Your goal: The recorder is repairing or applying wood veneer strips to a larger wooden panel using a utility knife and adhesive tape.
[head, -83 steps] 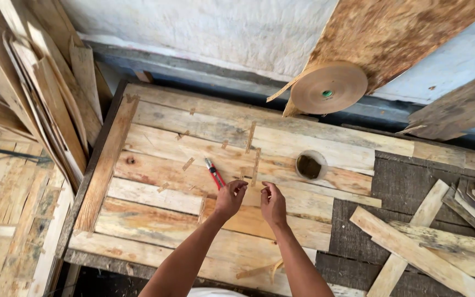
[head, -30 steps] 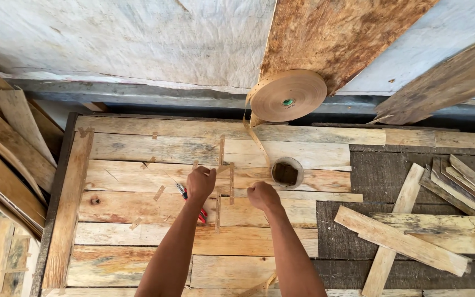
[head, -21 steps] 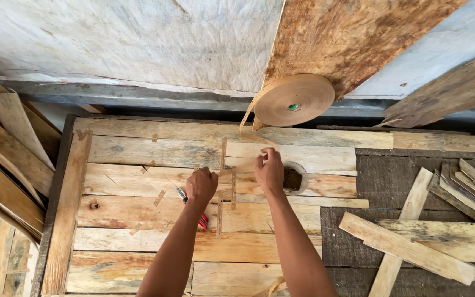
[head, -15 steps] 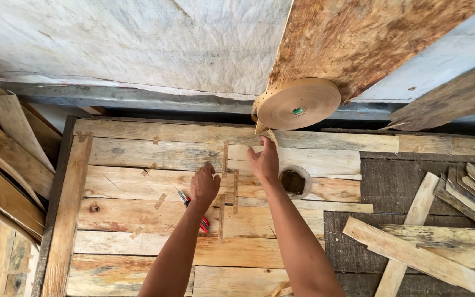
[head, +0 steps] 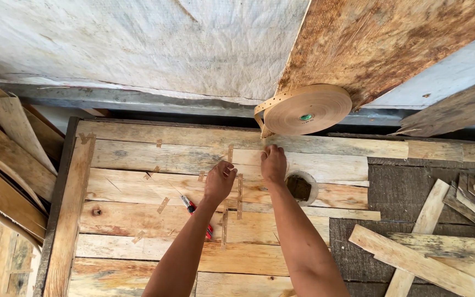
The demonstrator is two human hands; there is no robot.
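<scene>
Just beyond the right hand (head: 274, 163) sits the tape roll (head: 308, 109).

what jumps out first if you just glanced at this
Two bare arms reach over a bench of pale veneer sheets: the right hand reaches toward the strip hanging off a big roll of brown paper tape at the back, the left hand rests beside it. A red-handled knife lies under the left forearm.
</scene>
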